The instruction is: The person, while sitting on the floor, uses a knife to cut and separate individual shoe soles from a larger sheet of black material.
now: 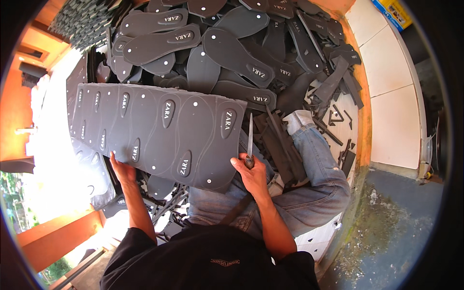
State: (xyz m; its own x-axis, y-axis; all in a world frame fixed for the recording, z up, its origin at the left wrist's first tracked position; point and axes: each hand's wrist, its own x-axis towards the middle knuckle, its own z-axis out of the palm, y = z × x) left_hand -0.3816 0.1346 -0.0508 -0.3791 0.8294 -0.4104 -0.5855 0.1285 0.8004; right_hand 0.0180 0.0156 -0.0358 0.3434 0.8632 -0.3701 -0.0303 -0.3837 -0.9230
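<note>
Above the lap, between both hands, I have a dark grey sheet held up at a tilt. Its flat face is matte, marked with thin sole outlines, small white dots and 2 rows of ovals with pale lettering. The upper edge looks ragged; glare washes out the left end, where another sheet partly shows beneath.

At the lower edge, the left hand touches the sheet, but I cannot tell whether its fingers are clamped, since part of the grip is hidden. The right hand has its fingers clamped around the dark handle of a knife, its narrow, pointed blade upward, with the thumb at the sheet's right edge.

Beyond the sheet, smooth grey soles lie heaped and overlapping, the farthest cut off by the frame. Thin, angular offcuts lie at the right, near the bent knee in faded blue jeans. The sheet covers part of the other leg.
</note>
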